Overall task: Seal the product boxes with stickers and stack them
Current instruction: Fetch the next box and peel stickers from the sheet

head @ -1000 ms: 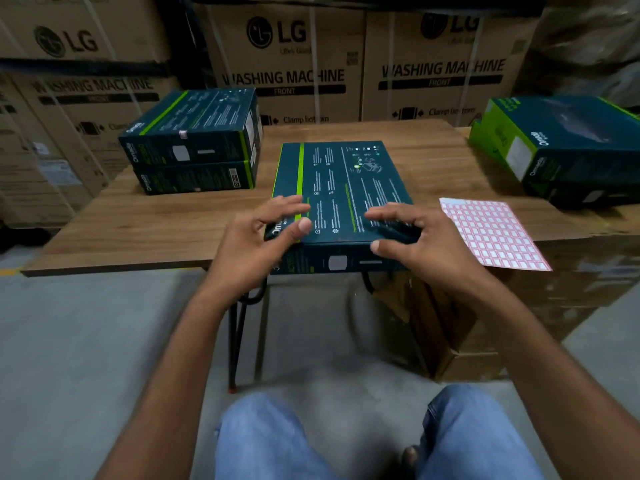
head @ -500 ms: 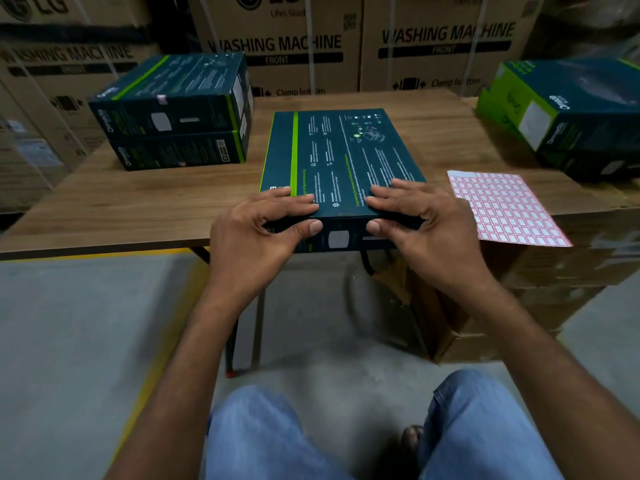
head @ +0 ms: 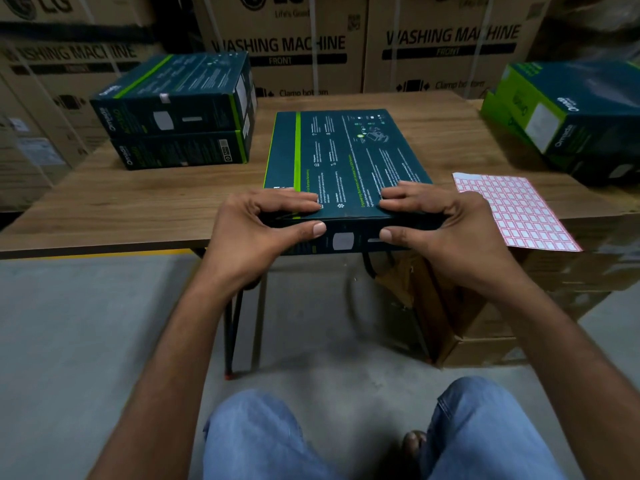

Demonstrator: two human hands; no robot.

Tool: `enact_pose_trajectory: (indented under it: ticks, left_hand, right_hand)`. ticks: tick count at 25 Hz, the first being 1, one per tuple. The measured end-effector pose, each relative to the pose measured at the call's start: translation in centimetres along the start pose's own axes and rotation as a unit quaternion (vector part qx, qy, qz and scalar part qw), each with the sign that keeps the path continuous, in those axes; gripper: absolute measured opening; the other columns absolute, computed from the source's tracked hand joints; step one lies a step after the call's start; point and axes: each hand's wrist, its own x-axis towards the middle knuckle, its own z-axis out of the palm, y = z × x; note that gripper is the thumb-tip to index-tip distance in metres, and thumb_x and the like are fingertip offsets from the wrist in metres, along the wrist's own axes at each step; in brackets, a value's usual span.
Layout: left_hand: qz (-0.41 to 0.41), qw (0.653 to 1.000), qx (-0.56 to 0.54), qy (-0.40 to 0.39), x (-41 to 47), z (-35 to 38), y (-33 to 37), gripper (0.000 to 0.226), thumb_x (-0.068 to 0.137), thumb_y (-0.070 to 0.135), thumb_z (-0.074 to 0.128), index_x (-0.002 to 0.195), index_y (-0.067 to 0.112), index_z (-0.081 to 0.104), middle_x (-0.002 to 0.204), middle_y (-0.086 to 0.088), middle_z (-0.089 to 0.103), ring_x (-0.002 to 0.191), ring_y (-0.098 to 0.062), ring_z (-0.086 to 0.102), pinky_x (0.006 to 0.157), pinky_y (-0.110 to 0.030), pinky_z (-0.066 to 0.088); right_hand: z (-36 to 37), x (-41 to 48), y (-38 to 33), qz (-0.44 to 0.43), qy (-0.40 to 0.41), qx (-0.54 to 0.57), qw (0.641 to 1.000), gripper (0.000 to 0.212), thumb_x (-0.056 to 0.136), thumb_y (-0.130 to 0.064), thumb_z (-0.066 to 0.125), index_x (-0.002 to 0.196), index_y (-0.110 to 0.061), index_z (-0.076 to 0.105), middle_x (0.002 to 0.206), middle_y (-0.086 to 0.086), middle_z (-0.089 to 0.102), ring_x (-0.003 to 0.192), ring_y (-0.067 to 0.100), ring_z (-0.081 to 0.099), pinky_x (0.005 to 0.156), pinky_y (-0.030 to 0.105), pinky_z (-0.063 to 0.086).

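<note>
**Q:** What do the hands hold?

**A:** The left hand [head: 263, 230] and the right hand [head: 446, 230] both grip the near end of a dark green product box [head: 346, 157]. Fingers curl over its top and thumbs press its front face. The box lies flat at the edge of a wooden table [head: 138, 202].

**Q:** And around them?

**A:** A sticker sheet [head: 516, 209] lies just right of the right hand. A stack of two boxes [head: 173, 112] stands beyond the left hand, further left. More green boxes [head: 571, 112] sit beyond the sheet. Washing machine cartons [head: 450, 43] rise behind.
</note>
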Motion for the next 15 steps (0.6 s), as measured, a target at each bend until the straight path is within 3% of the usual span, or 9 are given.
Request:
enact_pose_trajectory:
  ticks: [6, 9, 13, 15]
  left_hand:
    - [0.028, 1.0, -0.009, 0.006, -0.1, 0.3, -0.2, 0.027, 0.075, 0.012, 0.093, 0.1, 0.007, 0.083, 0.107, 0.004, 0.08, 0.106, -0.005, 0.074, 0.096, -0.018, 0.054]
    - [0.028, 1.0, -0.008, 0.01, 0.0, 0.4, -0.2, 0.026, 0.075, 0.012, 0.093, 0.098, 0.006, 0.083, 0.106, 0.003, 0.08, 0.105, -0.005, 0.074, 0.096, -0.019, 0.054]
    - [0.03, 1.0, 0.008, -0.004, -0.1, 0.1, -0.4, 0.028, 0.076, 0.017, 0.092, 0.101, 0.011, 0.083, 0.109, 0.007, 0.079, 0.111, -0.006, 0.072, 0.102, -0.026, 0.054]
    - [0.034, 0.999, 0.027, -0.01, 0.1, -0.1, -0.6, 0.03, 0.077, 0.021, 0.092, 0.105, 0.015, 0.083, 0.111, 0.009, 0.079, 0.114, -0.005, 0.07, 0.104, -0.028, 0.053]
  right_hand:
    - [0.2, 0.3, 0.2, 0.016, 0.015, 0.027, 0.999, 0.04, 0.071, -0.01, 0.094, 0.107, -0.022, 0.08, 0.112, -0.011, 0.076, 0.12, 0.003, 0.066, 0.111, 0.028, 0.049]
    - [0.3, 0.5, -0.1, 0.024, 0.02, 0.018, 0.999, 0.039, 0.07, -0.011, 0.095, 0.102, -0.027, 0.081, 0.109, -0.014, 0.077, 0.116, 0.001, 0.068, 0.11, 0.033, 0.051]
    - [0.2, 0.8, -0.9, 0.003, 0.006, -0.062, 0.998, 0.037, 0.069, -0.037, 0.093, 0.102, -0.046, 0.079, 0.108, -0.024, 0.076, 0.112, -0.004, 0.067, 0.117, 0.041, 0.043]
    - [0.5, 0.9, -0.8, 0.001, -0.004, -0.016, 1.0, 0.04, 0.071, -0.027, 0.095, 0.107, -0.034, 0.08, 0.109, -0.016, 0.077, 0.11, -0.001, 0.069, 0.111, 0.039, 0.05]
